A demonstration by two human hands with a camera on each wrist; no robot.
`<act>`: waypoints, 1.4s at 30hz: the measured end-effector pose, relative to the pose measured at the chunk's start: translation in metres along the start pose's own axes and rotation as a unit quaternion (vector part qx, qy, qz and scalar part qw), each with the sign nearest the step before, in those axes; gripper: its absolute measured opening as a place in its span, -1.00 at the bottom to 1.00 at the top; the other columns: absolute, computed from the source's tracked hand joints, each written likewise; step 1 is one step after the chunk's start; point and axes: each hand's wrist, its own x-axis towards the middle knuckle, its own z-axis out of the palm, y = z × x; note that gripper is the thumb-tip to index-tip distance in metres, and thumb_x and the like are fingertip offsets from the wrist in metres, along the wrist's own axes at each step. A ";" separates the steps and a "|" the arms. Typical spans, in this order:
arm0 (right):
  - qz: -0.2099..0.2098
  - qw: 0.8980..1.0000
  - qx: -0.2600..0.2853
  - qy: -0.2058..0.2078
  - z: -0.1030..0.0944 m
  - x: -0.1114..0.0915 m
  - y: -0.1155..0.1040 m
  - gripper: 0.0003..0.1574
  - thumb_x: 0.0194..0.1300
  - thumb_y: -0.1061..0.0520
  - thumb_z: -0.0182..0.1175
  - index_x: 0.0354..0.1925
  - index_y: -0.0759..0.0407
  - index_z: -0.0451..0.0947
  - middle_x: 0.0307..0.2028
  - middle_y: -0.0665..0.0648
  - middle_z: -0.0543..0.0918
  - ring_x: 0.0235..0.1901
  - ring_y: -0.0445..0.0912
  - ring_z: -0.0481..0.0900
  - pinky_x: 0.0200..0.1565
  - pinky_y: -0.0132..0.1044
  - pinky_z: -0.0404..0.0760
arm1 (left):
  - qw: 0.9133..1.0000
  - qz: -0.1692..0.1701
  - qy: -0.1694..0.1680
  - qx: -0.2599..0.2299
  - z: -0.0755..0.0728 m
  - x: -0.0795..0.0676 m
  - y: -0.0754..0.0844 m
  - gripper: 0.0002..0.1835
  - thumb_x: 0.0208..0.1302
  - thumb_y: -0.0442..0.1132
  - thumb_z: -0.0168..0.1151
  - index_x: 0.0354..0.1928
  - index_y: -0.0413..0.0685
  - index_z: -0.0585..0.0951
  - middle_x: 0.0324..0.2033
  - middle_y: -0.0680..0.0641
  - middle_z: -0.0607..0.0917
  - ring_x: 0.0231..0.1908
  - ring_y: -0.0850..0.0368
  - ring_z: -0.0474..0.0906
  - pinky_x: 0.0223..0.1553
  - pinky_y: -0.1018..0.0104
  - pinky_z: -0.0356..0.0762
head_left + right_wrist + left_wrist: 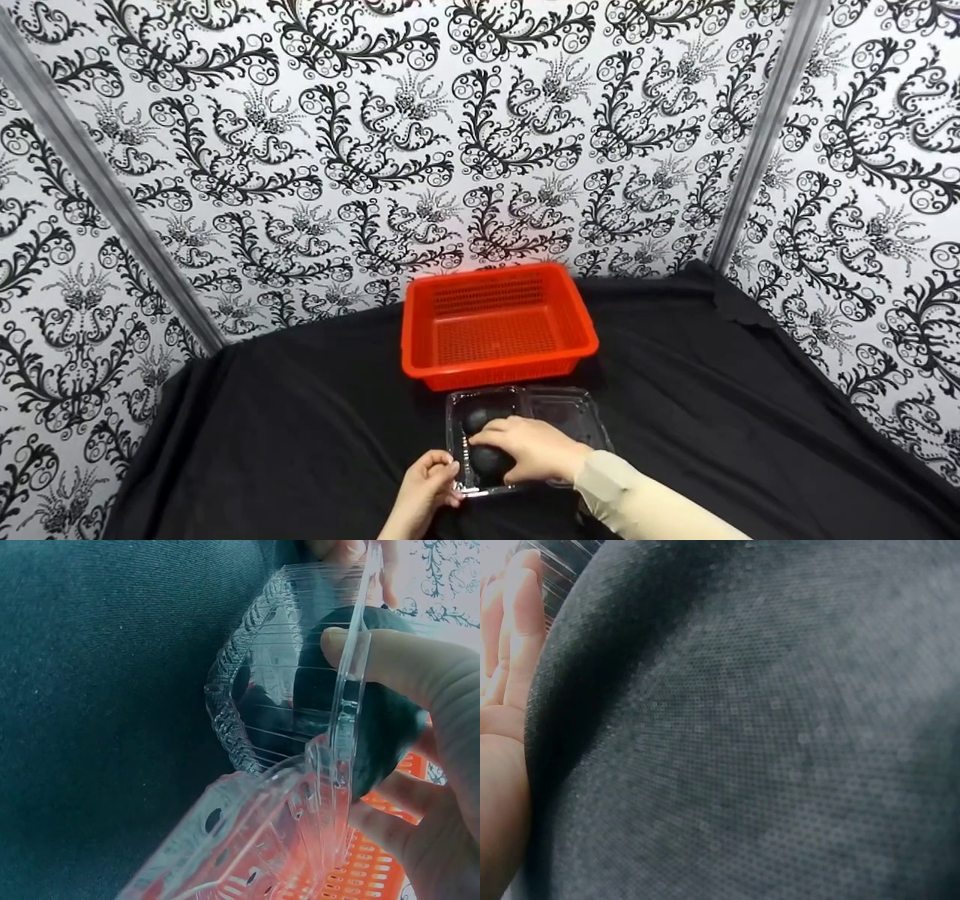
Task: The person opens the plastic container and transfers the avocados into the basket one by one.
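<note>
A clear plastic clamshell container lies with its lid folded out to the right. My left hand pinches the container's near left corner between thumb and fingers. Curled round a dark, smooth, oval avocado-like fruit is my right hand, over the near half of the container. In the right wrist view, thumb and fingers grip this fruit at opposite sides, partly inside the container's rim. A second dark round fruit sits farther back in it. Dark cloth fills most of the left wrist view.
Just behind the container stands a red perforated plastic basket. Both rest on a black cloth with loose folds. Patterned black-and-white walls enclose the table at the back and sides.
</note>
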 end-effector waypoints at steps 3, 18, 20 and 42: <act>-0.010 1.000 -0.014 0.010 0.000 -0.001 0.000 -0.09 -0.22 0.08 0.53 0.20 -0.11 0.49 0.08 -0.06 0.56 0.03 -0.14 0.52 0.01 -0.26 0.56 | 1.000 -0.002 0.000 -0.003 0.000 0.000 0.000 -0.86 0.29 -0.40 0.17 -0.23 -0.18 0.39 -0.63 0.03 0.52 -0.66 0.19 0.55 -0.62 0.42 0.56; -0.022 0.999 -0.031 0.029 -0.003 -0.004 0.001 -0.08 -0.24 0.07 0.52 0.20 -0.10 0.49 0.09 -0.05 0.56 0.03 -0.13 0.53 0.01 -0.25 0.56 | 1.000 0.002 -0.003 0.002 -0.001 0.001 -0.001 -0.87 0.30 -0.40 0.17 -0.24 -0.17 0.39 -0.63 0.03 0.52 -0.66 0.19 0.56 -0.62 0.42 0.57; -0.026 0.999 -0.035 0.032 -0.004 -0.004 0.001 -0.08 -0.24 0.06 0.52 0.19 -0.10 0.49 0.09 -0.04 0.56 0.02 -0.12 0.53 0.00 -0.25 0.56 | 1.000 0.000 -0.002 0.002 -0.001 0.001 -0.001 -0.87 0.30 -0.40 0.17 -0.23 -0.16 0.39 -0.63 0.03 0.51 -0.66 0.18 0.56 -0.62 0.41 0.57; -0.019 0.998 -0.050 0.028 -0.013 -0.005 -0.002 -0.10 -0.18 0.05 0.52 0.22 -0.12 0.48 0.11 -0.06 0.55 0.01 -0.13 0.53 0.02 -0.29 0.55 | 1.000 -0.002 -0.004 0.011 -0.003 0.002 -0.002 -0.85 0.31 -0.36 0.17 -0.19 -0.21 0.39 -0.63 0.06 0.48 -0.66 0.17 0.55 -0.62 0.41 0.57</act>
